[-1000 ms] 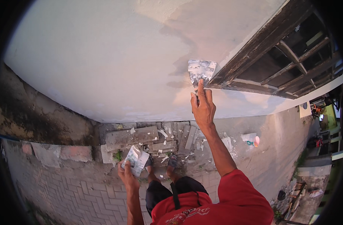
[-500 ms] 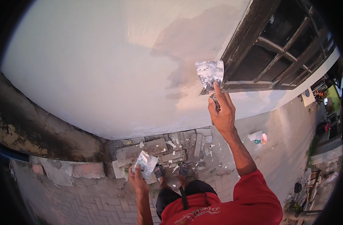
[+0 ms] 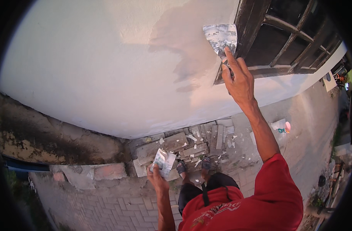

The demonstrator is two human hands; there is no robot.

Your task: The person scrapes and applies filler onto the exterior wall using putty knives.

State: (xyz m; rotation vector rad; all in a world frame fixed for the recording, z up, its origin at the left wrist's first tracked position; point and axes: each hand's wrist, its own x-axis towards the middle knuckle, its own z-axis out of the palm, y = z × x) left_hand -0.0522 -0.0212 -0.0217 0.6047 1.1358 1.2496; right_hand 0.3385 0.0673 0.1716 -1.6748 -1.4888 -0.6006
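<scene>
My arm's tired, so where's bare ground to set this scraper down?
Paving left of your left forearm, below the broken slabs, looks bare. So does ground between your right sleeve and the debris at far right. Crowded: below the wall, where loose boards and white flakes lie near your feet.

Soft daylight, warm pinkish patches on pale wall [image 3: 106, 73]; window panes [image 3: 262, 46] dark; strong fisheye bending, black rim.
</scene>
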